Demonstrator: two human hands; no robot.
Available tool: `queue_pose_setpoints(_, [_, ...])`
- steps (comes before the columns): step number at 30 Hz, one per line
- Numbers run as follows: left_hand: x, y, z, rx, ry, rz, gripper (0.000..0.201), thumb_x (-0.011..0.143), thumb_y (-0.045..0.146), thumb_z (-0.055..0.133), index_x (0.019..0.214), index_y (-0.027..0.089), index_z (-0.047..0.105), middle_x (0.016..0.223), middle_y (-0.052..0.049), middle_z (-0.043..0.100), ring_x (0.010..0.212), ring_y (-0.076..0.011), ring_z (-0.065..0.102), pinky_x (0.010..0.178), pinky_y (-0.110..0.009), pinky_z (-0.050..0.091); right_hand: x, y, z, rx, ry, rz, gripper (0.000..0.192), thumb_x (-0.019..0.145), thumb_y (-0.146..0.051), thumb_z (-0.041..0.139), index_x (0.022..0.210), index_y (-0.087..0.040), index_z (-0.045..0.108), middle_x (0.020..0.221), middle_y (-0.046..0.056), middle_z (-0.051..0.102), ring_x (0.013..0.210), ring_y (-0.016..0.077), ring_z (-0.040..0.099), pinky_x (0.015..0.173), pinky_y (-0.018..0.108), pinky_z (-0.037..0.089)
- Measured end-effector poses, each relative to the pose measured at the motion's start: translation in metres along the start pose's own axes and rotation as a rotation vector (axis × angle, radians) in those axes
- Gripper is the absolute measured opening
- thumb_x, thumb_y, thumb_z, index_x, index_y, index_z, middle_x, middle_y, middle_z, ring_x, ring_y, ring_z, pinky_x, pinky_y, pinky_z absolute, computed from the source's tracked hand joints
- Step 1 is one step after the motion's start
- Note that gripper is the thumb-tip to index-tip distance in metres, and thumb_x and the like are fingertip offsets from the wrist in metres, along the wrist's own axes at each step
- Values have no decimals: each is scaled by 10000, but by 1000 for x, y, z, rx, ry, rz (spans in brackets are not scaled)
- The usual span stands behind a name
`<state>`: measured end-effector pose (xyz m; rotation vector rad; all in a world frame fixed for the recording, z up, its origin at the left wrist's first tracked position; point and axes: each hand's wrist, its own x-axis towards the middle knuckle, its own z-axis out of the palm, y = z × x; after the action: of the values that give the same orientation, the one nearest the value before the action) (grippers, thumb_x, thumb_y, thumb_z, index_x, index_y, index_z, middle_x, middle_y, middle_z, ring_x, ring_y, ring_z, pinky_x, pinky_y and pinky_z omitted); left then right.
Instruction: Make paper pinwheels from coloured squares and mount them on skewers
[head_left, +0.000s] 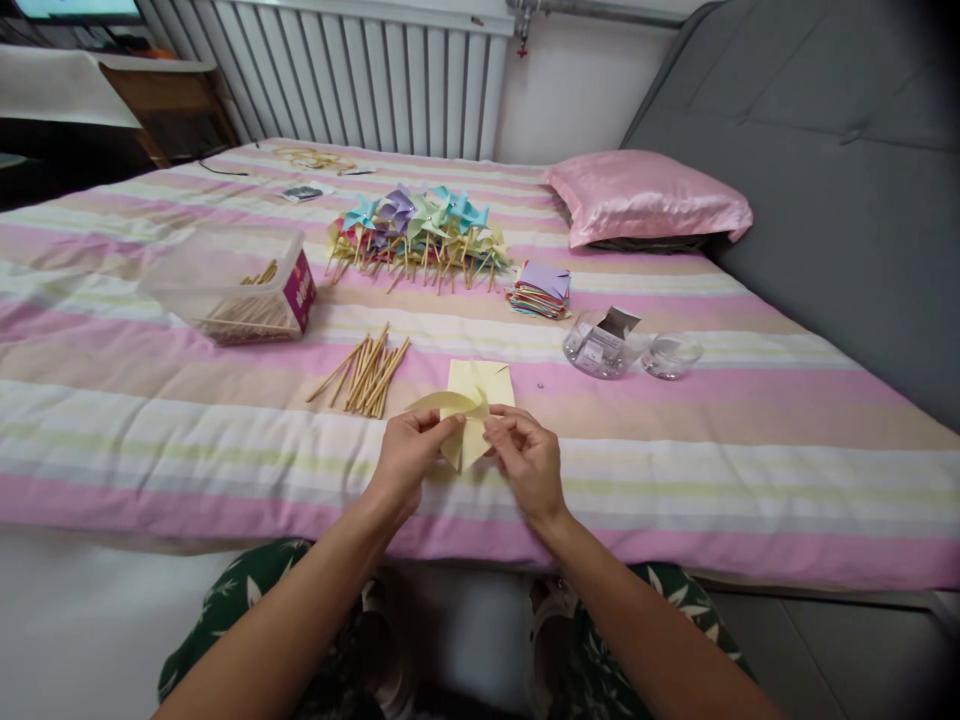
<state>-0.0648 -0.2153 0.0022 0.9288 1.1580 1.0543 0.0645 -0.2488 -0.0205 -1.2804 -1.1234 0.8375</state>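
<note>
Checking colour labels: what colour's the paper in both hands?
Pale yellow paper, best seen in head view.

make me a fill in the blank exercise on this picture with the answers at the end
The left hand and right hand hold pale ____ paper.
The colour of the pillow is ____.
The loose sticks lie to the ____ of the paper stack.
Beyond the bed stands a white, ribbed ____.
Missing words: yellow; pink; left; radiator.
</note>
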Motion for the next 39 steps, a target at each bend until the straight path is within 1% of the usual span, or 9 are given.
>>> queue_pose_setpoints(4, [2, 4, -6, 79, -21, -9, 192, 589, 298, 712, 613, 115, 659, 571, -11, 622, 491, -91, 499, 471, -195, 340, 4, 1, -4, 73, 78, -6, 284, 788, -416, 579, 665, -163, 621, 971, 82, 646, 816, 174, 597, 599, 246, 429])
queue_pose_setpoints(9, [0, 9, -9, 270, -173, -80, 192, 596, 299, 698, 574, 119, 635, 494, 24, 549, 438, -72, 432, 428, -186, 267, 16, 1, -14, 233, 99, 73, 248, 761, -415, 615, 893, -207, 589, 960, 40, 646, 743, 139, 585, 590, 235, 413])
queue_pose_setpoints(13, [-4, 11, -9, 347, -328, -174, 176, 607, 286, 692, 629, 114, 663, 539, 10, 589, 462, -81, 466, 437, -183, 282, 24, -4, -25, 273, -52, 185, 364, 746, -419, 632, 1047, -225, 566, 908, 33, 664, 757, 140, 588, 650, 247, 426])
queue_pose_setpoints(17, [-3, 12, -12, 322, -413, -233, 223, 611, 256, 698, 778, 108, 701, 687, -42, 683, 577, -140, 585, 522, -213, 399, 25, -7, -31, 246, -271, 326, 342, 702, -397, 677, 963, -184, 617, 835, 36, 673, 731, 139, 598, 662, 248, 437])
queue_pose_setpoints(20, [-3, 13, -15, 316, -455, -244, 266, 613, 232, 703, 845, 102, 708, 742, -71, 707, 654, -180, 632, 585, -245, 452, 23, -7, -31, 223, -352, 346, 348, 642, -359, 731, 914, -167, 631, 791, 32, 670, 707, 142, 609, 655, 254, 457])
queue_pose_setpoints(24, [-1, 14, -18, 284, -432, -236, 308, 597, 216, 730, 885, 111, 709, 789, -92, 720, 696, -198, 653, 628, -271, 485, 21, -3, -29, 197, -343, 376, 365, 601, -345, 754, 882, -145, 636, 762, 46, 678, 647, 145, 614, 612, 266, 474])
queue_pose_setpoints(30, [5, 19, -22, 123, -273, -156, 460, 554, 241, 785, 990, 136, 684, 909, -105, 714, 711, -174, 648, 601, -241, 476, 22, 4, -27, 287, -202, 364, 303, 598, -320, 753, 811, -153, 618, 683, 13, 669, 597, 137, 614, 605, 259, 474])
queue_pose_setpoints(35, [4, 20, -19, 6, -301, -195, 450, 570, 267, 783, 984, 120, 684, 910, -110, 709, 725, -168, 641, 636, -251, 482, 23, 5, -26, 380, -98, 408, 288, 597, -304, 754, 802, -155, 618, 728, 34, 697, 624, 154, 632, 628, 278, 485])
queue_pose_setpoints(39, [3, 13, -15, 49, -306, -213, 341, 564, 246, 783, 860, 97, 703, 790, -92, 713, 629, -137, 613, 543, -209, 433, 22, 4, -25, 397, -93, 437, 297, 597, -294, 756, 812, -155, 606, 697, 26, 690, 607, 148, 621, 600, 263, 473])
